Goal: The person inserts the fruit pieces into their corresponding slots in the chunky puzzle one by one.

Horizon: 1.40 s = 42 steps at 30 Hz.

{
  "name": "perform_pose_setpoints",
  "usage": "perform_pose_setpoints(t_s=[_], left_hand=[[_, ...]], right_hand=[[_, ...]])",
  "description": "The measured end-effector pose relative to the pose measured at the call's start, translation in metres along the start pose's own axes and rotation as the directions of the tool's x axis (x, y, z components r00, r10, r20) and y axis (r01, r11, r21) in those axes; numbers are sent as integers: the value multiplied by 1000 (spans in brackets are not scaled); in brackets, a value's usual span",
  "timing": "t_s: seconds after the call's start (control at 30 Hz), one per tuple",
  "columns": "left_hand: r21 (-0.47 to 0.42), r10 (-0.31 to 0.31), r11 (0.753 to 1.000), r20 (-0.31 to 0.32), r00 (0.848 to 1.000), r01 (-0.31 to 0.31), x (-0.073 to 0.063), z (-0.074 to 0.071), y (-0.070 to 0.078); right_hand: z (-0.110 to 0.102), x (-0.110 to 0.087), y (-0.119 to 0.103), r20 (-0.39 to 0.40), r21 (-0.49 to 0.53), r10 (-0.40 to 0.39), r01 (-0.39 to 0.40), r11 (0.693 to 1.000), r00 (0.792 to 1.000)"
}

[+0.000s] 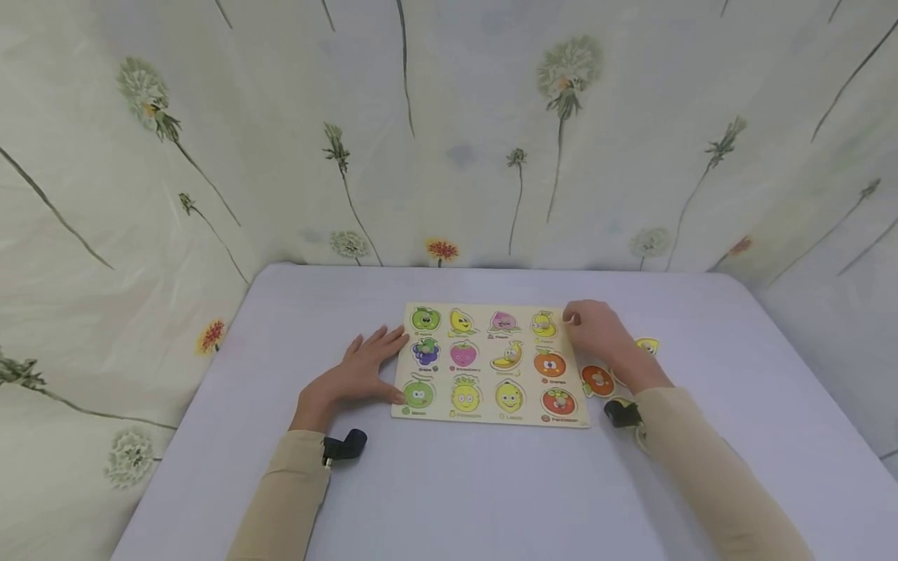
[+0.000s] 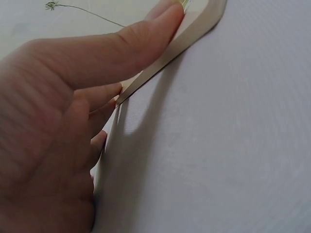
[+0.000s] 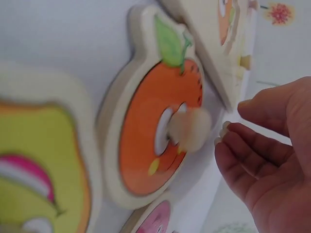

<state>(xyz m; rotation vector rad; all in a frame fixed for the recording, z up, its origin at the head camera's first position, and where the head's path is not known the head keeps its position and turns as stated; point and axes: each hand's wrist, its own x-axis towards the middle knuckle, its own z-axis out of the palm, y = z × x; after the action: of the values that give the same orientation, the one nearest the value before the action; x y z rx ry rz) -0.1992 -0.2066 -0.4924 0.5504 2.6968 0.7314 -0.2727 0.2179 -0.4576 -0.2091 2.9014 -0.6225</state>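
A wooden fruit puzzle board (image 1: 484, 413) with several rows of printed fruits lies on the table. At its left edge is my left hand (image 1: 358, 374), fingers spread. Its thumb (image 2: 146, 41) presses on the board's near left corner, and the other fingertips touch the side. My right hand (image 1: 596, 331) hovers by the far right corner, next to the pear (image 1: 544, 325). In the right wrist view, thumb and fingers stand apart with nothing between them. Near that hand lies an orange puzzle piece (image 3: 146, 141) with a wooden knob (image 3: 192, 128).
More loose fruit pieces lie right of the board, partly under my right forearm, among them a yellow one (image 1: 647, 344). In the right wrist view a yellow-green piece (image 3: 39, 145) and a pink piece (image 3: 156, 221) flank the orange one. A flowered cloth (image 1: 449, 156) hangs behind the table.
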Motion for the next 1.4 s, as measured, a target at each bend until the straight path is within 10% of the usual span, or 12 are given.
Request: perform_pose_setpoints(t_s=[1.4], left_hand=[[-24,-9,1000,-11,1000,9,0,0,0]], right_hand=[[-36,-38,70,-56,-57,99,-103,993,993]])
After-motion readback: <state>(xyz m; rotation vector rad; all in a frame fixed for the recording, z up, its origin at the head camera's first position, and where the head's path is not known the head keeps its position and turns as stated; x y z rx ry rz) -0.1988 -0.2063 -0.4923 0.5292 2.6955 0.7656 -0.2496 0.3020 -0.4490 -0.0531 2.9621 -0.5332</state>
